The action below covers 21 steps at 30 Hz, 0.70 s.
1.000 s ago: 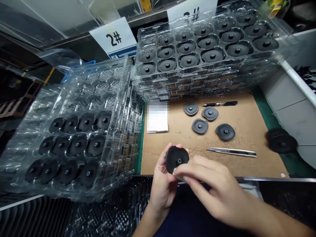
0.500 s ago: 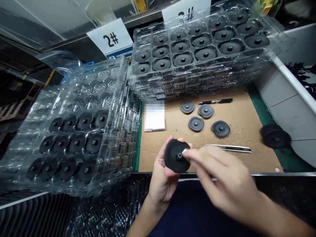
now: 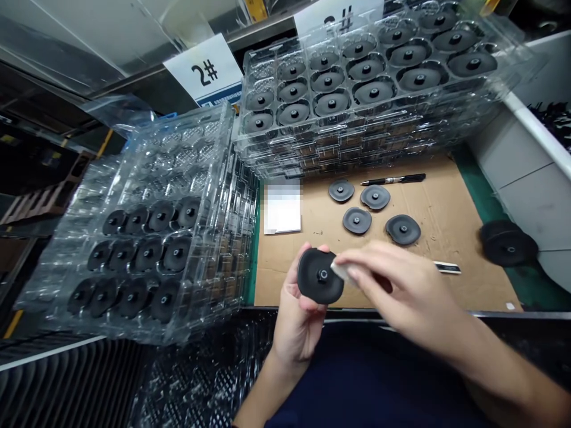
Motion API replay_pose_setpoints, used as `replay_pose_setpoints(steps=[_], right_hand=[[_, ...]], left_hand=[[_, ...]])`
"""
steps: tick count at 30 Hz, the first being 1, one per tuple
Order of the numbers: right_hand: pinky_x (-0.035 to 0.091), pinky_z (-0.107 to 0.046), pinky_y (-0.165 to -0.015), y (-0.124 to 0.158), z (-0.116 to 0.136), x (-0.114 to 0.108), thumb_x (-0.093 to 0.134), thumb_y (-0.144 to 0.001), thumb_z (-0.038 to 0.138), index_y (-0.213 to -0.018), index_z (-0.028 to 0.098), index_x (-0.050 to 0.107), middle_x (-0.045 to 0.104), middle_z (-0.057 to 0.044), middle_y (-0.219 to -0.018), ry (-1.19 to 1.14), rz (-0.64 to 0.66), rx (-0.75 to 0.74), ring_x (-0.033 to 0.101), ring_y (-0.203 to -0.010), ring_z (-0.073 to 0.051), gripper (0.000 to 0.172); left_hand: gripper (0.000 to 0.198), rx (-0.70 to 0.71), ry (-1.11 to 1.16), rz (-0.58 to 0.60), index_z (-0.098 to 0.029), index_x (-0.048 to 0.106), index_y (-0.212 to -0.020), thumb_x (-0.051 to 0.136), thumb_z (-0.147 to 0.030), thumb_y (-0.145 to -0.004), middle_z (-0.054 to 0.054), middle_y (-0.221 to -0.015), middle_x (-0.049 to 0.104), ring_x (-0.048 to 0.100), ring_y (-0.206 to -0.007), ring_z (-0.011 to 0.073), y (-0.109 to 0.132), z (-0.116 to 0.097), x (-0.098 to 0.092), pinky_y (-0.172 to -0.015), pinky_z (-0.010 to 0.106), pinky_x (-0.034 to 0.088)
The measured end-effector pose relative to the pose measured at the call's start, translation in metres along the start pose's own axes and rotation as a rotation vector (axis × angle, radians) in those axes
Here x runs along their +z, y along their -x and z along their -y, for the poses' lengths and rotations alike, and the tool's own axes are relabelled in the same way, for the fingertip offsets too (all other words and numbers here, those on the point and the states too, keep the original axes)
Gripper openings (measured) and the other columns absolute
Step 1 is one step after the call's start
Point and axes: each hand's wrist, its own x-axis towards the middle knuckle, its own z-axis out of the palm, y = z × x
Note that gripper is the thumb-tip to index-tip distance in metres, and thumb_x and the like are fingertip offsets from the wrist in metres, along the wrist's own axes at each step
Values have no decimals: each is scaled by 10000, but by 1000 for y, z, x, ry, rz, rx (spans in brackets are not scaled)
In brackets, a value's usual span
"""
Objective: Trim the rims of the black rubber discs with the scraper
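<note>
Head camera, remote reading. I log the left hand as cupped palm-up, its fingers curled behind a black disc and holding it by the rim, hub facing up. The disc sits just above the near edge of the cardboard sheet, left of centre.

The right hand comes in from the right, thumb and fingers pressed together, pinching a small white piece against the disc's face near the hub. I cannot tell its material from here.

Count as I see it: four loose discs lie apart from one another near the far edge of the sheet, with a black pen beyond them. Two more discs lie together on the green mat past the right edge.

The stacked tray at the far edge looks almost fully loaded; glare makes its far-left pockets hard to read. In the tilted clear tray on the left, the three nearer rows hold discs and the far rows look unfilled. A blurred white sheet lies at the sheet's left edge.
</note>
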Motion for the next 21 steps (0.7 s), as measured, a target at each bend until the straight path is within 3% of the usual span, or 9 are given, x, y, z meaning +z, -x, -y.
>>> replay_pose_setpoints(steps=[2,6,11,15,18,21], right_hand=[[466,-279,-704,-1,1,3,476,-872,104,-1067,169,605,608,-47,-855,30,-9,-20,572,-765,-148,243],[474,-249,-733,-2,-5,9,462,-881,101,-1072,201,623,634,-38,-918,-124,170,-57,587,-826,-132,269],[437,-218,-590,14,-50,13,511,-890,246,-1004,220,665,643,-20,-829,-113,107,207,563,-671,-109,193],[435,-233,-552,35,-79,20,522,-882,289,-994,197,678,662,-37,-840,-57,66,377,562,-628,-122,213],[437,-234,-543,29,-67,21,529,-878,281,-1021,202,669,658,-35,-855,-31,-38,377,564,-646,-127,215],[474,-248,-652,7,-33,20,528,-879,222,-1090,212,638,643,-41,-945,-38,-208,184,577,-776,-136,239]], left_hand=[[553,-26,10,-6,-289,577,-1187,758,-314,-665,30,-1236,600,565,-1133,224,-1,1,-1,-956,276,459],[509,-45,96,-68,-298,513,-1262,653,-334,-774,54,-1285,569,541,-1172,252,-5,2,-2,-1043,381,390],[421,-112,252,-207,-294,523,-1262,570,-309,-844,54,-1295,571,559,-1159,241,-13,-2,-6,-1042,367,398],[407,-138,269,-204,-239,591,-1186,631,-337,-793,64,-1245,606,542,-1178,256,-12,-1,-11,-1045,352,398],[421,-139,220,-155,-229,599,-1168,651,-362,-771,60,-1238,606,549,-1165,251,-9,4,-10,-1036,345,405],[491,-121,112,-97,-253,542,-1235,665,-346,-769,62,-1249,594,548,-1159,238,-5,9,-6,-1017,354,418]])
